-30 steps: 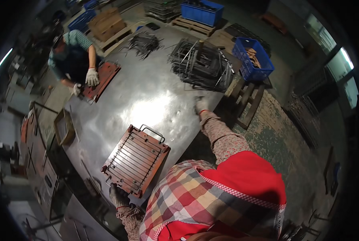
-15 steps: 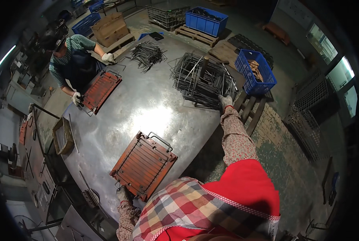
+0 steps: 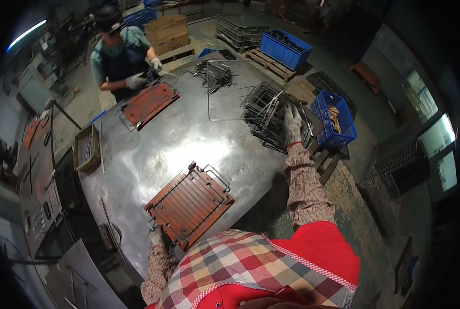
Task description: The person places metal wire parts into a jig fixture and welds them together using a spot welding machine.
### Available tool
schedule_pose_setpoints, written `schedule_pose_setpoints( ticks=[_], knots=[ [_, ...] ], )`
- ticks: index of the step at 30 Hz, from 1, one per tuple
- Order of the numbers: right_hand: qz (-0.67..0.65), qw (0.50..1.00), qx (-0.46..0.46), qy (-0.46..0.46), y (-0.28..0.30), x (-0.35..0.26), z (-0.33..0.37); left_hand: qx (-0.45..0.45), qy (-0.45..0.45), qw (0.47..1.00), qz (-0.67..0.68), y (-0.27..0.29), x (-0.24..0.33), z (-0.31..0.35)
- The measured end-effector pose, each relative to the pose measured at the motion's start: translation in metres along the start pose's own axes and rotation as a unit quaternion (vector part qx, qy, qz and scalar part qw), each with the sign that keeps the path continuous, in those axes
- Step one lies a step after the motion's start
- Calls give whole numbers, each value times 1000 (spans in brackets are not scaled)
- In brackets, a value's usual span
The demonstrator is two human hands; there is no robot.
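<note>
Now the right hand (image 3: pixel 292 122) pinches a newly lifted, grey rectangular wire frame (image 3: pixel 209 95), one piece picked, left hand (image 3: pixel 158 238) fingers unclear.

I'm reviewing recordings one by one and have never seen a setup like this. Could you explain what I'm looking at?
There is no robot here: the hands are a person's own, in gloves. The camera is worn on the head and looks down; its fisheye lens bends straight edges.

On the metal table, a reddish plate with dark lines across it lies nearest the wearer. The left hand is at its near-left corner; I can't tell whether its grip is closed. The right hand, at the larger pile of dark metal pieces, appears to hold a thin wire frame.

Across the table, a co-worker stands at a second reddish plate.
</note>
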State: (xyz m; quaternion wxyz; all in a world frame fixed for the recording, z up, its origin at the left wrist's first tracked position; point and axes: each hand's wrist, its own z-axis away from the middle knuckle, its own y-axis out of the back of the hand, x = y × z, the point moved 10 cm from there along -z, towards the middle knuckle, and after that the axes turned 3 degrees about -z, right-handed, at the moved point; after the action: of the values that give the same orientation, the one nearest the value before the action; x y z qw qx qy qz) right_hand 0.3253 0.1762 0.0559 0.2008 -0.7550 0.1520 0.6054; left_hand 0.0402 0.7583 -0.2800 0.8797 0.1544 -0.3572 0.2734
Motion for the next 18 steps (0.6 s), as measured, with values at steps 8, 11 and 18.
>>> schedule_pose_setpoints(
  ticks=[8,11,18],
  knots=[
    [-39,989,-122,-78,-92,18,113,-13,25,998,63,-10,-20,-26],
    [53,979,-193,-39,-106,14,143,-56,35,996,-56,-17,7,3],
    [372,865,-234,241,-126,-10,180,-55,21,998,16,-16,16,16]
  ],
)
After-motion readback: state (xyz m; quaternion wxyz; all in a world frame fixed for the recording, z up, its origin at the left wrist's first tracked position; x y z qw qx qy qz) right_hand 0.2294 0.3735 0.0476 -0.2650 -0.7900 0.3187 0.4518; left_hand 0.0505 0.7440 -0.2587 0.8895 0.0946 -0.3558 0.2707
